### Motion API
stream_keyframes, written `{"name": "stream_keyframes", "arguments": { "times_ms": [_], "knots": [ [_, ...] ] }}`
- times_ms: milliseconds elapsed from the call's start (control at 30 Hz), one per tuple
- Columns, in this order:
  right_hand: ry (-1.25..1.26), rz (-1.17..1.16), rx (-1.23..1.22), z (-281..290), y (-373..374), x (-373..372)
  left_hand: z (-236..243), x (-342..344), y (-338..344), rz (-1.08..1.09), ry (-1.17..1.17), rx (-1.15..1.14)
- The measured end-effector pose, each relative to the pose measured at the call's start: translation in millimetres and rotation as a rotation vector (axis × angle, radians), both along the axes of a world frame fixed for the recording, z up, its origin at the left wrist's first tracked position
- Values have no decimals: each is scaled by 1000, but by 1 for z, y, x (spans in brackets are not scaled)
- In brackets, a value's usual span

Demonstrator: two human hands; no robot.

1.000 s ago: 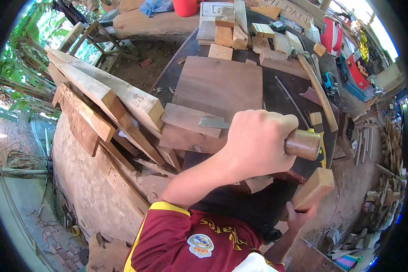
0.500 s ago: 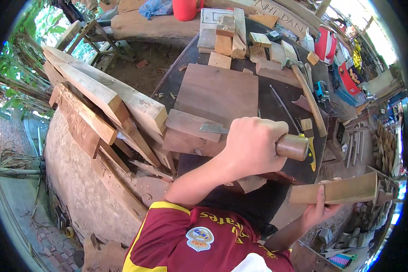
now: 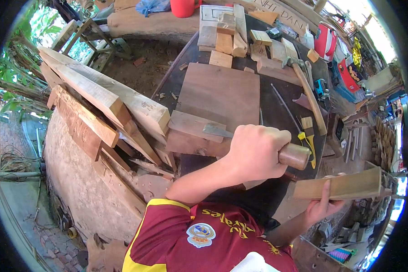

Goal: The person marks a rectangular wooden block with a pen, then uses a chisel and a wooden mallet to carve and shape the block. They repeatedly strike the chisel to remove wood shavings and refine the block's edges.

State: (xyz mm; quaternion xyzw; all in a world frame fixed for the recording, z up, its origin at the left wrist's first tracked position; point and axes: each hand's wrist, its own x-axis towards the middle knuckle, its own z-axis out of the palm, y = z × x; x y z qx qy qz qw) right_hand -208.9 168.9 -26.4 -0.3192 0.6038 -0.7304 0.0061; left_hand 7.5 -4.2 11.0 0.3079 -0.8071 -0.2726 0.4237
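My left hand [image 3: 259, 149] is closed in a fist around the round wooden handle [image 3: 294, 156] of a chisel. The chisel's flat metal blade [image 3: 216, 131] sticks out leftward from the fist, above a small wooden block [image 3: 196, 123]; whether it touches the block I cannot tell. Behind it a broad brown board [image 3: 220, 88] lies flat on the dark table. Off to the right, my right hand [image 3: 323, 206] holds a piece of wood [image 3: 340, 185], with one finger up against its near face and the other fingers partly hidden.
A hammer [image 3: 309, 90], a yellow-handled brush [image 3: 309, 138] and a long thin metal tool [image 3: 285, 105] lie on the table's right side. Wood blocks [image 3: 224, 43] are stacked at the back. Long beams [image 3: 140, 109] lean at left. A red container [image 3: 183, 8] stands beyond.
My left fist has lowered slightly with the chisel, uncovering more of the brush. The piece of wood in my right hand has shifted slightly up and right.
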Motion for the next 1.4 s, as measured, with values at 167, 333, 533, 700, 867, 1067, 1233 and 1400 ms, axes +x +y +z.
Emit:
{"name": "stream_keyframes", "arguments": {
  "times_ms": [167, 333, 533, 700, 867, 1067, 1233, 1400],
  "knots": [
    [-18, -231, -31, 15, -43, 49, -2, -7, 0, 0, 33, 8],
    [638, 80, 482, 2, -30, 27, 3, -1, -3, 13, 71, 35],
    [-20, -156, 54, 19, -58, 60, 4, -4, -8, 57, 65, 49],
    [589, 40, 397, -22, -40, 26, 7, 1, -11, 64, 91, 34],
    [20, -114, -11, 7, -58, 38, -1, -6, -8, 74, 67, 22],
    [758, 136, 523, -32, -29, 4, -2, -4, -6, 77, 62, -1],
    [-126, -127, -50, -9, -53, 39, -12, -12, -2, 76, 20, -33],
    [492, 368, 386, -39, -31, 11, -10, -9, -4, 101, 41, -60]
  ]
}}
